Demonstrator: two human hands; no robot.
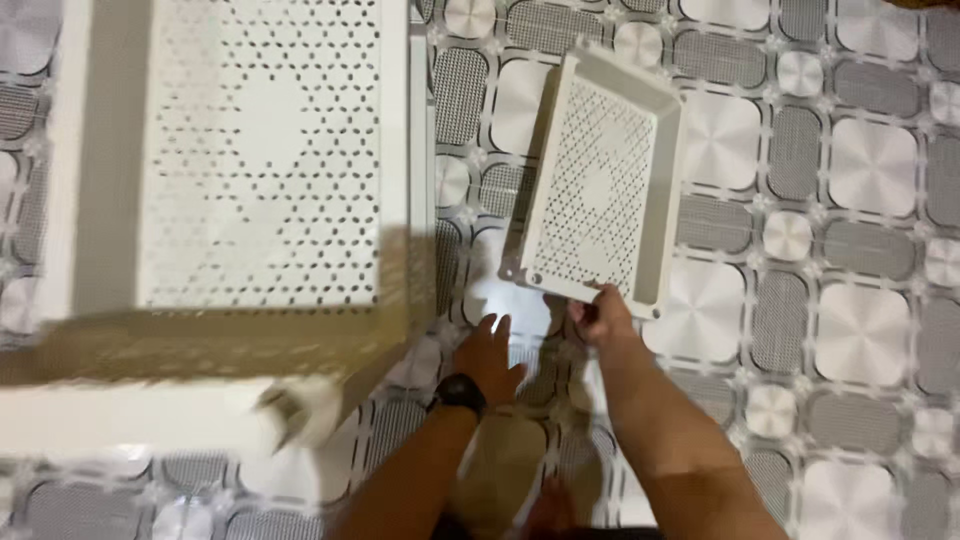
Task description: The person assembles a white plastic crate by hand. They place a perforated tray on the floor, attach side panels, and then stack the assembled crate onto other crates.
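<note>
The right hand (600, 318) has its grip closed on the near edge of a small white perforated tray (598, 185). The left hand (488, 355) lies open and empty on the tiled floor (860, 330) just beside that grip. A larger white perforated rack (260, 150) stands well apart from it.

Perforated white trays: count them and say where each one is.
2. A large perforated tray fills the upper left, blurred and cut by the frame. A smaller perforated tray lies right of it, its near edge gripped by the right hand.

White perforated tray (600, 190), its base pierced by small holes in a star-like lattice around a plain central diamond. Larger white shelf unit (265, 150), carrying the same hole pattern. Floor (860, 300) tiled in repeating pale glossy squares and grey mesh-textured squares with small rosettes between. Black wristwatch (460, 392).
</note>
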